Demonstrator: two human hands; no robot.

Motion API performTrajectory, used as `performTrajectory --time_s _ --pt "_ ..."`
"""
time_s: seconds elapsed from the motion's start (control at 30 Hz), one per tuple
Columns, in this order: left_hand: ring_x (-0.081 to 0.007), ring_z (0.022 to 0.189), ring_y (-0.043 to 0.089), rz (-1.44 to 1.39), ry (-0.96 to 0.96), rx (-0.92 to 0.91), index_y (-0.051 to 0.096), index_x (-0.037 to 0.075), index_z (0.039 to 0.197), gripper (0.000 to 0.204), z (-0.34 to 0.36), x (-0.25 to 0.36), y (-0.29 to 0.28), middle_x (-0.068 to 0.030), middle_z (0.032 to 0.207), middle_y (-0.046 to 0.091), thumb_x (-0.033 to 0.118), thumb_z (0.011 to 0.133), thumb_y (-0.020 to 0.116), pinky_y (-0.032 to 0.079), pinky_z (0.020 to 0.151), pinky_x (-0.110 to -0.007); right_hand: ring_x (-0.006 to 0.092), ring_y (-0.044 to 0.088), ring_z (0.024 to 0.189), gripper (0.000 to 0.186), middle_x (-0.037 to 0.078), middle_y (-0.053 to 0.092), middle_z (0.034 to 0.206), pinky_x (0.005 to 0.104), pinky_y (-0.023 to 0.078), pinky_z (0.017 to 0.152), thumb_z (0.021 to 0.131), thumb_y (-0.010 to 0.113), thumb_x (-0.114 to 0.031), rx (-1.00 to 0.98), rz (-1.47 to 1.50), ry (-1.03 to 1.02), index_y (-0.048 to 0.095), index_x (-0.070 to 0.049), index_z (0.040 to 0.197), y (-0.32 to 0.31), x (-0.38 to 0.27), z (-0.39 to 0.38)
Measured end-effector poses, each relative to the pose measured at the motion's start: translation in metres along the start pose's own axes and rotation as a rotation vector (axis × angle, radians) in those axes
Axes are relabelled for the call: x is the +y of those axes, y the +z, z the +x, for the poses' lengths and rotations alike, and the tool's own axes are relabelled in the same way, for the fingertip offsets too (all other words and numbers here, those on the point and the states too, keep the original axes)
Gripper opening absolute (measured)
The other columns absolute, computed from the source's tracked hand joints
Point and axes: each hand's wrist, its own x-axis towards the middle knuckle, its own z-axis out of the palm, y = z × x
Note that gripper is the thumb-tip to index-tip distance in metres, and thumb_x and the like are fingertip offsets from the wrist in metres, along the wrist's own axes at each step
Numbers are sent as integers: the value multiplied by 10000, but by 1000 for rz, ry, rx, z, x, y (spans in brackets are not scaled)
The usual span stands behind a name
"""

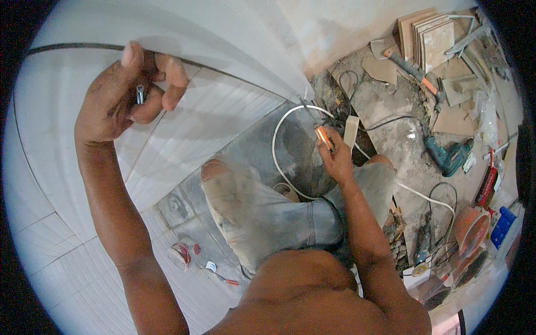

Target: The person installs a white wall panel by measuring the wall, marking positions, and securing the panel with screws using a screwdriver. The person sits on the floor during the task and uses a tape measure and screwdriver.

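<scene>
My right hand (336,156) grips a screwdriver with an orange handle (322,137). Its thin shaft points away from me, toward the base of the white panel (234,42). Higher up on the left, my left hand (131,95) is raised at the dark gap along that panel, above the pale wall tiles (195,106). Its fingers are curled, and a small silvery metal piece (140,94) shows between them; I cannot make out its exact kind. A white cable (274,139) loops over the grey floor tiles just left of my right hand.
Right of me, broken floor holds a green power drill (448,156), a hammer (410,70), stacked tiles (435,42) and an orange bucket (472,226). By my left leg stand a small stained tub (179,255) and a red-handled tool (228,281).
</scene>
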Motion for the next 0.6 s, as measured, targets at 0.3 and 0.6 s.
performTrajectory --time_s 0.3,0.6 --pt "-35 382 269 73 -31 5 602 -2 853 772 6 -5 0 -26 667 546 671 984 248 210 362 -204 397 637 951 416 175 622 1106 452 533 787 904 634 -219 51 -490 -87 558 -69 1284 15 -1 -6" --pt "-41 421 318 -121 37 -59 667 -12 1026 636 7 0 4 -45 753 614 538 1030 348 248 374 -206 414 607 1018 425 211 620 1111 445 504 854 890 660 -206 95 -403 -155 545 -52 1269 24 -3 -5"
